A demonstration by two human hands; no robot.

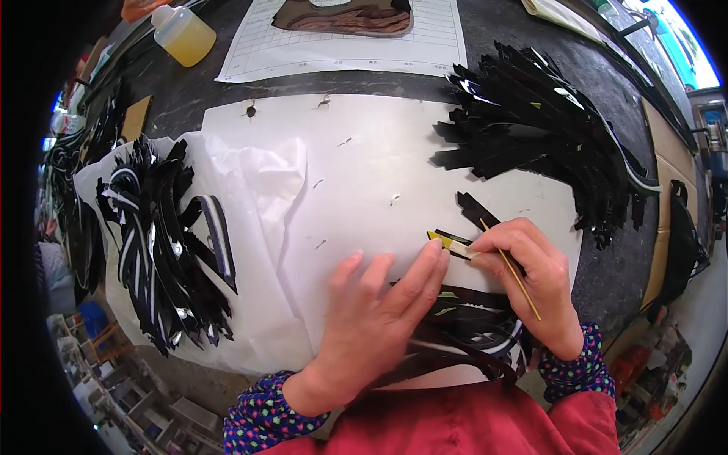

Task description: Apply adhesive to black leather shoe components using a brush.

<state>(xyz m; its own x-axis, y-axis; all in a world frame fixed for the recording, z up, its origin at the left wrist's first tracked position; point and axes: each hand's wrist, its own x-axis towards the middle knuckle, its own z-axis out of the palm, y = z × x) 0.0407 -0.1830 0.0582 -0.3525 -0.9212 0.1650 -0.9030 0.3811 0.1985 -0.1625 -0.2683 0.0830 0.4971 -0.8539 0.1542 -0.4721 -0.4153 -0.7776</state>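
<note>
My left hand (pixel 371 322) lies with its fingers stretched out over the white board (pixel 356 205). Its fingertips press beside a small black strip piece with a yellow tip (pixel 437 236) and a pale end. Closed in a pinch, my right hand (pixel 535 277) holds a thin wooden stick (pixel 522 287) slanting across its fingers, and its fingertips touch the pale end of that small piece. A loose black strip (pixel 475 208) lies just beyond. Close to my body, under and between the hands, rests a bunch of dark strips (pixel 474 322) with white and yellow-green marks.
A large pile of black strips (pixel 523 129) lies at the far right. More black-and-white strips (pixel 152 243) lie on white plastic sheeting (pixel 254 205) at the left. A bottle of yellow liquid (pixel 184 38) and a paper form (pixel 341 57) with a dark patterned piece are at the back.
</note>
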